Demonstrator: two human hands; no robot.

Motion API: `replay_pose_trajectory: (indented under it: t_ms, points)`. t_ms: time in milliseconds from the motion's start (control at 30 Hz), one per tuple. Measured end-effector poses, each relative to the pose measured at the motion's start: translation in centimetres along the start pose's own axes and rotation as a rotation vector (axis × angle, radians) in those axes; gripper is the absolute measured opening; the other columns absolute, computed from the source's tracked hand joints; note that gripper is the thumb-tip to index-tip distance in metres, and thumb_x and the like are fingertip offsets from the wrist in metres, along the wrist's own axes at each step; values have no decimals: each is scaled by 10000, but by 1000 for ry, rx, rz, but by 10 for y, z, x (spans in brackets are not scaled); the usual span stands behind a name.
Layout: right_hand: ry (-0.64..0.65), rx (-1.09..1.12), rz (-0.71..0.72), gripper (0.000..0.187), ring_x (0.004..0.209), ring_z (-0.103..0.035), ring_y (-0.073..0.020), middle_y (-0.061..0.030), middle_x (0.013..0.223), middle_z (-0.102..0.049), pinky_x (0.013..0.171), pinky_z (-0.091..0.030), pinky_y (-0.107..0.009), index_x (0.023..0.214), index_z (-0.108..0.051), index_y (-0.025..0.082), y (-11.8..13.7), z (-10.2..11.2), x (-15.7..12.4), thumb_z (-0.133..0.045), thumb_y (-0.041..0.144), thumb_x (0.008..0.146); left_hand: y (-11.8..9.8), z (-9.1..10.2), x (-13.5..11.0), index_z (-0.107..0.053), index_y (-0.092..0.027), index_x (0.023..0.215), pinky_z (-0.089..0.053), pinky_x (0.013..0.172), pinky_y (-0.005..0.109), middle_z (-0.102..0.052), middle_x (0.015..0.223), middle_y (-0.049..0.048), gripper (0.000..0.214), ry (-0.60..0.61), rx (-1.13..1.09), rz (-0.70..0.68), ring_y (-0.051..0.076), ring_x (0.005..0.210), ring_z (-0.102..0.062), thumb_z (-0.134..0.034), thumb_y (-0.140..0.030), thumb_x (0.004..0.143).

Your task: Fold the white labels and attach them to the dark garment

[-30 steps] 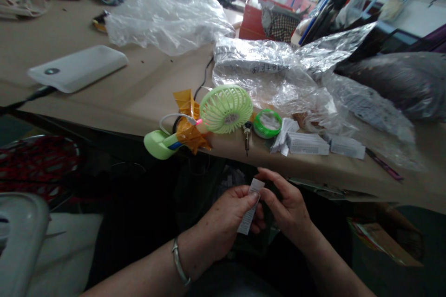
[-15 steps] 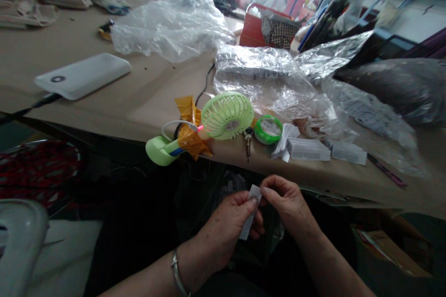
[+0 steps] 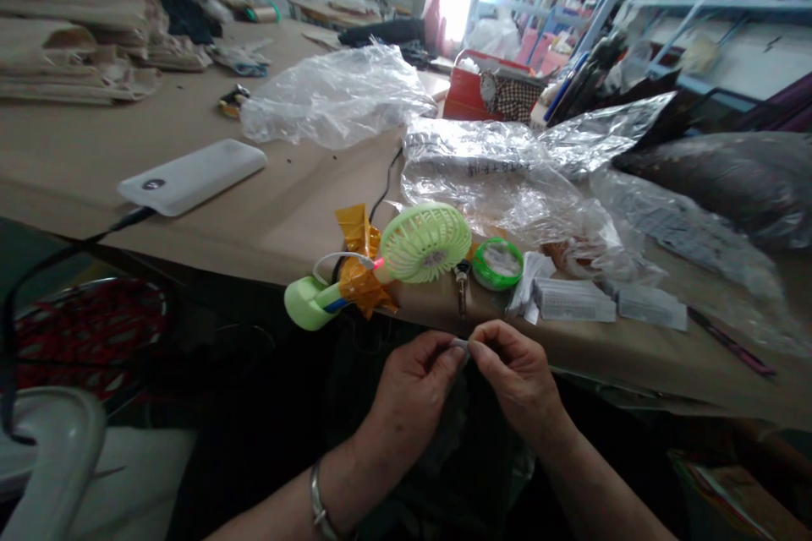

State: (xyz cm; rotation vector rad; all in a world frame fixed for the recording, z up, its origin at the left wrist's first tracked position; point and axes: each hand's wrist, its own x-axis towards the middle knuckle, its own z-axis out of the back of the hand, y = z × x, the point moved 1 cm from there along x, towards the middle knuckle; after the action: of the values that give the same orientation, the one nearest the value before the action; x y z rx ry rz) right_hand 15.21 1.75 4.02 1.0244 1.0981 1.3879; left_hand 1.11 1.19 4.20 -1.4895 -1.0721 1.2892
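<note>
Head view: a small paper slip (image 3: 461,346), mostly hidden, was pinched between the left hand (image 3: 415,385) and the right hand (image 3: 520,376), just below the edge of the tabletop (image 3: 266,224). Both hands were closed on it at the fingertips. Folded paper leaflets (image 3: 574,301) and a green ring (image 3: 498,264) were laid just beyond, near a green handheld fan (image 3: 425,243). The slip could be dropped into the dark gap beneath the edge if the pinch were loosened, and could be torn if the hands were pulled apart.
</note>
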Motion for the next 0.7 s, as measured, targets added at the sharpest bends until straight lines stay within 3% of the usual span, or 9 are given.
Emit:
replay_pose_trajectory:
  t_ms: [400, 700]
  points:
    - [-70, -147, 156, 112, 601, -481, -95, 31, 663, -530, 569, -401, -198, 753, -562, 179, -1, -2, 7, -532, 235, 845, -5, 4, 9, -660, -180, 740, -437, 605, 184, -645, 657, -28, 148, -34, 231, -212, 102, 619, -564, -542, -224, 817]
    - [-87, -181, 179, 103, 616, -512, -105, 22, 669, -553, 592, -422, -209, 757, -566, 178, -2, -3, 12, -535, 227, 842, -5, 3, 14, -667, -184, 717, -433, 589, 163, -649, 641, -43, 151, -75, 220, -249, 86, 607, -573, -549, -183, 809]
